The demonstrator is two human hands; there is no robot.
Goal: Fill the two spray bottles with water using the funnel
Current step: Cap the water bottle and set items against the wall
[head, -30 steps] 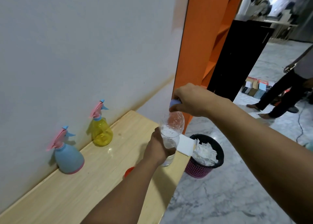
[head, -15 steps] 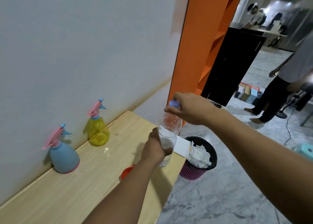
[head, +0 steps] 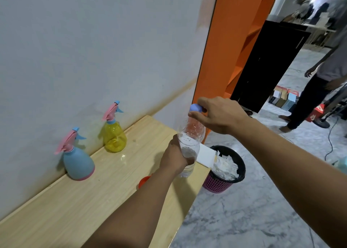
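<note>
Two spray bottles with pink triggers stand against the wall on the wooden table (head: pixel 78 206): a blue one (head: pixel 78 162) on the left and a yellow one (head: pixel 114 138) to its right. My left hand (head: pixel 173 156) grips the middle of a clear plastic water bottle (head: pixel 189 144), held upright above the table's right end. My right hand (head: pixel 219 114) pinches the bottle's light blue cap (head: pixel 195 108) from the right. An orange funnel (head: pixel 143 181) lies on the table, mostly hidden behind my left forearm.
A pink bin with a black liner (head: pixel 224 172), full of paper, stands on the marble floor just off the table's right end. A white card (head: pixel 205 156) lies at the table corner. An orange shelf unit (head: pixel 225 41) rises behind. A person (head: pixel 319 90) stands far right.
My hands and the water bottle stay in nearly the same place; my right fingers have shifted slightly on the cap. The person at the far right has stepped closer.
</note>
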